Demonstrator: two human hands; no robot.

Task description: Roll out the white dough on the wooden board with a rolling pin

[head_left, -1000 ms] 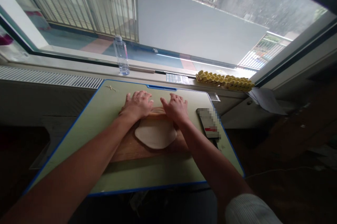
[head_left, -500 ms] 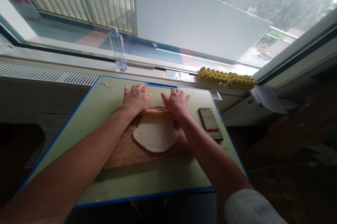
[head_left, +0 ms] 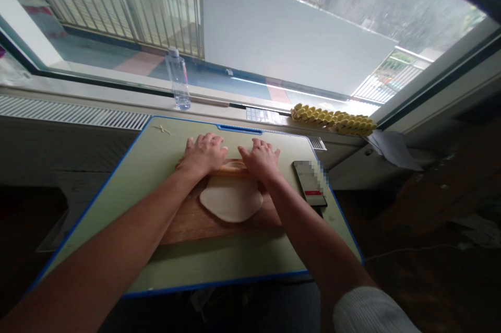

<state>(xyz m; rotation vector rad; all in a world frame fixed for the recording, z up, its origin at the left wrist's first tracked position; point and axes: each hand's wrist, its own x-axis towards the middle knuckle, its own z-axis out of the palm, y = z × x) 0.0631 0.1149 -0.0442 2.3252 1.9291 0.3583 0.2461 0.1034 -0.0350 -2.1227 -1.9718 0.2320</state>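
Note:
A wooden rolling pin (head_left: 232, 170) lies across the far part of a flat, rounded sheet of pale dough (head_left: 230, 201). My left hand (head_left: 204, 154) rests palm down over the pin's left end, its fingers reaching forward past it. Over the right end, my right hand (head_left: 261, 156) presses down with thumb and fingers spread. Both palms cover the ends of the pin. Beneath the dough is a brown wooden board (head_left: 188, 228), partly hidden by my forearms.
The board is on a pale green table (head_left: 141, 176) with a blue edge. A phone (head_left: 311, 184) lies on the right, dough scraps (head_left: 162, 129) at the far left. On the windowsill stand a clear bottle (head_left: 180, 82) and yellow egg trays (head_left: 332, 119).
The camera view has shifted slightly, so the table and sill sit a little differently in the picture. Both hands stay over the pin at the far part of the dough.

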